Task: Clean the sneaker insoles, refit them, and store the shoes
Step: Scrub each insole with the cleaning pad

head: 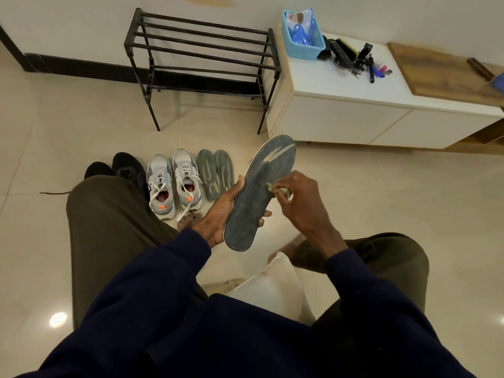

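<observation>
My left hand (pixel 218 218) grips a dark blue-grey insole (pixel 259 195) by its edge, held upright-tilted above the floor, with a pale worn streak near its toe. My right hand (pixel 300 203) pinches a small wad of cloth (pixel 282 190) against the insole's right edge. On the floor ahead stand two grey-white sneakers (pixel 174 181) with white laces and orange tags. Two grey-green insoles (pixel 215 173) lie side by side just right of the sneakers. A pair of black shoes (pixel 122 166) sits to the left, partly hidden by my knee.
A black metal shoe rack (pixel 201 53) stands empty against the wall. To its right is a white low cabinet (pixel 354 115) carrying a blue basket (pixel 301 36), brushes and pens. A white cushion (pixel 272 285) lies between my legs. Glossy tiled floor all around.
</observation>
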